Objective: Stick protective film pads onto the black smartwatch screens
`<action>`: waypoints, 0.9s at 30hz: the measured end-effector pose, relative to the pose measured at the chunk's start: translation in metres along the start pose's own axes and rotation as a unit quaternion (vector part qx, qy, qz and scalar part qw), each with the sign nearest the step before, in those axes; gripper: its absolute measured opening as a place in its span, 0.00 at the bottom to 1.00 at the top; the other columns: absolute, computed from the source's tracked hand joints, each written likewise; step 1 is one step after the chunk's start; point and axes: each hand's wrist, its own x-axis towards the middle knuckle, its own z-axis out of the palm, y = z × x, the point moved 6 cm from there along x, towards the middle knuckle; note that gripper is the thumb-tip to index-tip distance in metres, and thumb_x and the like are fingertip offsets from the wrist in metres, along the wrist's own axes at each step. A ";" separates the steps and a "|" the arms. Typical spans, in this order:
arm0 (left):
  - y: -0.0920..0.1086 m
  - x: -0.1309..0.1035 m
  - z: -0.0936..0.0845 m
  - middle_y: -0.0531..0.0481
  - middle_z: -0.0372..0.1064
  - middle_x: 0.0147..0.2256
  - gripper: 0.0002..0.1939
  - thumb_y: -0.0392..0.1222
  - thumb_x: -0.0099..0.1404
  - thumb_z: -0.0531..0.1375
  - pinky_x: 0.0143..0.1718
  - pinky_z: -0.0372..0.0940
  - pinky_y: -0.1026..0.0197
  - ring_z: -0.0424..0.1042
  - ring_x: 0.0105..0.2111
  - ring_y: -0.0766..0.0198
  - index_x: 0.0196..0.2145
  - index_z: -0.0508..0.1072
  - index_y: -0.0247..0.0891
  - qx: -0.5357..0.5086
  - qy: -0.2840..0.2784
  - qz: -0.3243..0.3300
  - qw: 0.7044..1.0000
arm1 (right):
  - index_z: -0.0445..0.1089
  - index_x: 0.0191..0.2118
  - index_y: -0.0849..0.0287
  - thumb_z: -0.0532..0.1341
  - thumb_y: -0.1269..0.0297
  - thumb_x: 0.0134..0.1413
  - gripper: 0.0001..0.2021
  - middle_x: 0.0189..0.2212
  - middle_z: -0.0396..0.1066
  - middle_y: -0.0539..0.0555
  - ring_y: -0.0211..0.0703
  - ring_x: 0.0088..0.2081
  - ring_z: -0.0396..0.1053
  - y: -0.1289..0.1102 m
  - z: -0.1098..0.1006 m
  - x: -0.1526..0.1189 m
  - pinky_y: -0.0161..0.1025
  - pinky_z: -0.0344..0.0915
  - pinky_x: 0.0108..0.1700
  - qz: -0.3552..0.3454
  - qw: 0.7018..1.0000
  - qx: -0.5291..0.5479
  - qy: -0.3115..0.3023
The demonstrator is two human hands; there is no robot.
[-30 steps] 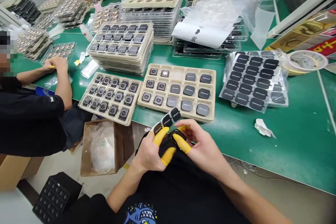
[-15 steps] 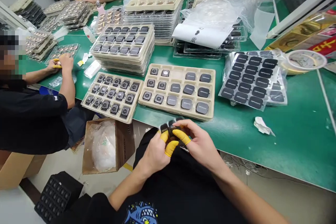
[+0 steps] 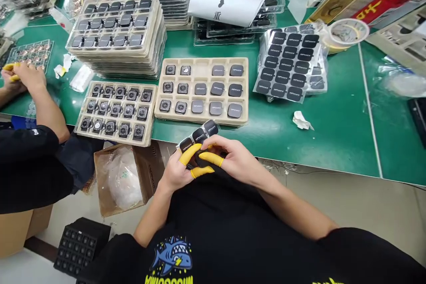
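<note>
Compared with half a second earlier, the strip of black labels showed far more of itself, three labels lying clear above the fingers where it had been bunched and blurred. The view had shifted, so the cream tray sat higher and further left in the frame. The strip was at the lower middle, by the near edge of the bench, its long axis slanting from lower left to upper right. The left hand had its grip closed on it; the right hand's pinched a dark, partly hidden piece.
</note>
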 end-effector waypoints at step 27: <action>-0.038 -0.018 -0.013 0.47 0.85 0.35 0.38 0.73 0.50 0.80 0.29 0.84 0.56 0.86 0.31 0.53 0.49 0.88 0.42 -0.108 0.102 -0.185 0.971 | 0.74 0.35 0.54 0.74 0.62 0.60 0.09 0.36 0.77 0.55 0.48 0.39 0.73 0.024 -0.294 -0.047 0.47 0.71 0.45 0.118 0.858 -0.305 0.396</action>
